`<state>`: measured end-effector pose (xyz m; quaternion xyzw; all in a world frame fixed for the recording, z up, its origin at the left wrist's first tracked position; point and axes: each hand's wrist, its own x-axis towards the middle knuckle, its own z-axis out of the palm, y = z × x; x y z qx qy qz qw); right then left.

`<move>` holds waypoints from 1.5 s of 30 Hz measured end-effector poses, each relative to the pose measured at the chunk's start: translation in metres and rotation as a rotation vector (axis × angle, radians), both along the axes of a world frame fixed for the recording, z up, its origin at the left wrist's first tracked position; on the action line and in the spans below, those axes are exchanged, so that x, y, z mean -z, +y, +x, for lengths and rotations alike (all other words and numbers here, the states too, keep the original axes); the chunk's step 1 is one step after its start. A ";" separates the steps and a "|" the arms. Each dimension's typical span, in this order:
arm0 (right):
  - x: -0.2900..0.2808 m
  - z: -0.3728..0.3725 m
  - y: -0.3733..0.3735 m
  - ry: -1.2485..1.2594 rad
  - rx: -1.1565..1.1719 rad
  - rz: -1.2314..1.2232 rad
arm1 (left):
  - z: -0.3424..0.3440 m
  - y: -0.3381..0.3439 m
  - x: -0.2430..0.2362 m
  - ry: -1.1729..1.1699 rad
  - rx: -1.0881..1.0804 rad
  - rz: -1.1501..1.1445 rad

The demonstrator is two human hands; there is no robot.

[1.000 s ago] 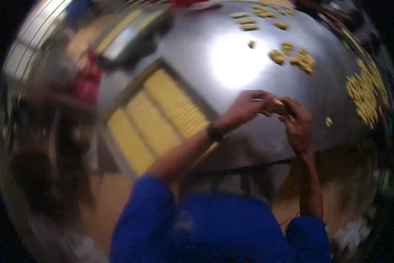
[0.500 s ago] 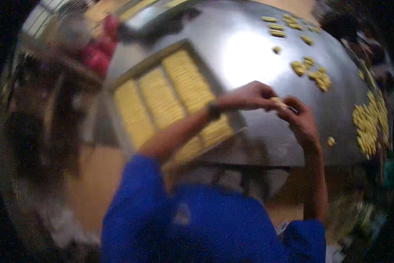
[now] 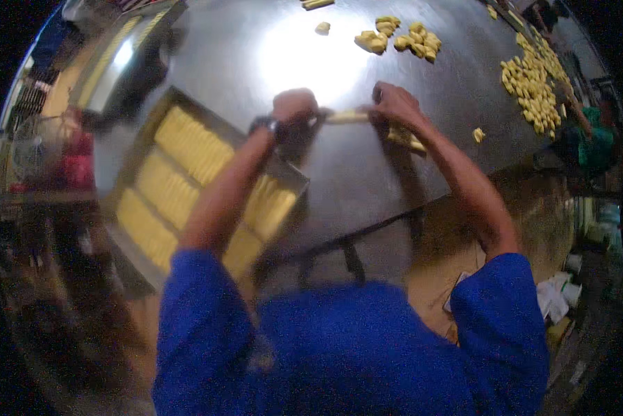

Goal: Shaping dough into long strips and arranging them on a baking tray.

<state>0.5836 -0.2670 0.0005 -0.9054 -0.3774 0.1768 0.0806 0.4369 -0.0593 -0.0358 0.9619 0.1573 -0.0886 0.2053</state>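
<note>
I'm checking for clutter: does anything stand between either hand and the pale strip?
Nothing visible does. The pale strip runs between the left hand and the right hand, one at each end; the yellow pieces near the right hand are not in between.

So the room's pretty dim overall, and the big shiny metal table (image 3: 353,187) takes up most of the floor space I can see. There's a huge white glare (image 3: 304,59) on its far half, basically blown out. Floor's a tan-brown colour (image 3: 433,281), showing past the near edge of the table. Off to the left it's murky, dark brown shapes (image 3: 55,263), too blurry to say what furniture that is. Lower right there's some crumpled white stuff (image 3: 552,298) by the floor. Far left edge gets a bit brighter.
</note>
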 end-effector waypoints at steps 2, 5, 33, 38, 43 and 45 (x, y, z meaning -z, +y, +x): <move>0.001 0.009 -0.008 0.033 -0.035 0.049 | 0.004 0.006 0.002 -0.036 0.050 0.008; 0.002 0.017 -0.012 0.122 -0.090 0.136 | 0.005 0.009 -0.003 -0.066 -0.012 -0.104; 0.014 0.003 -0.003 0.022 -0.055 0.200 | 0.018 -0.003 -0.005 -0.117 0.108 0.235; 0.017 0.006 -0.002 0.004 -0.055 0.176 | 0.025 -0.004 -0.002 -0.061 0.029 0.224; 0.014 0.009 0.000 -0.007 -0.077 0.204 | 0.021 -0.003 -0.015 -0.049 0.052 0.135; 0.013 0.006 0.002 0.008 -0.020 0.202 | 0.016 -0.006 -0.018 -0.069 0.061 0.158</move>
